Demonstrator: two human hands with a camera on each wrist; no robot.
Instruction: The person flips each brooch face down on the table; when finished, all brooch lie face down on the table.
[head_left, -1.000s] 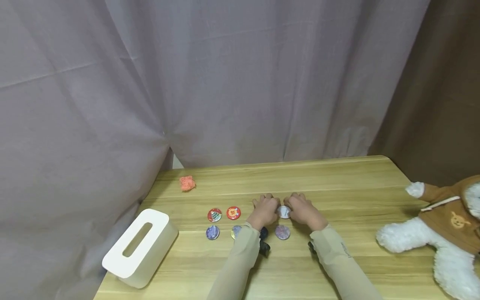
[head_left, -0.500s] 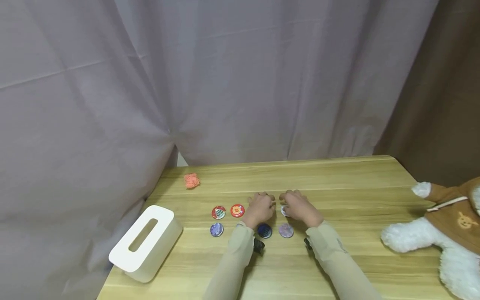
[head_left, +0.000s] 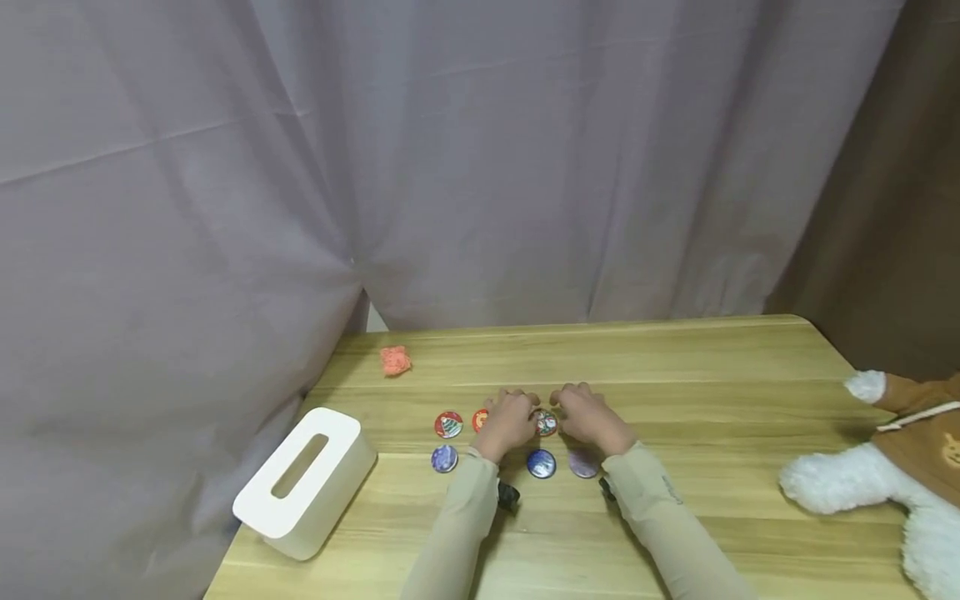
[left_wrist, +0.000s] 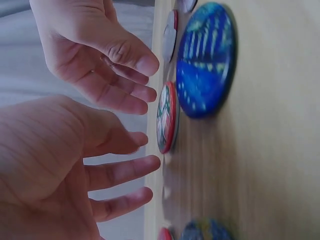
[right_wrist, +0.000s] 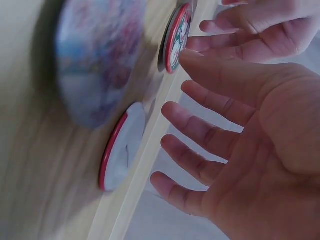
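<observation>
A round button badge with a red rim and a green-and-white pattern lies flat on the table between the two hands. My left hand hovers at its left side, fingers loosely bent and holding nothing. On its other side is my right hand, with its thumb close to the rim; contact cannot be made out. The white badge with a red edge lies below the right hand, hidden in the head view. Nearer me lie a dark blue badge and a pale purple badge.
Left of the hands are a Christmas-tree badge, a partly covered red-and-orange badge and a purple-blue badge. A white tissue box stands at left. An orange crumpled item lies behind. A plush toy sits at right.
Both hands have shifted left, from around the white badge to either side of the green-patterned one. The dark blue badge has come into full sight. The head view has swung slightly left.
</observation>
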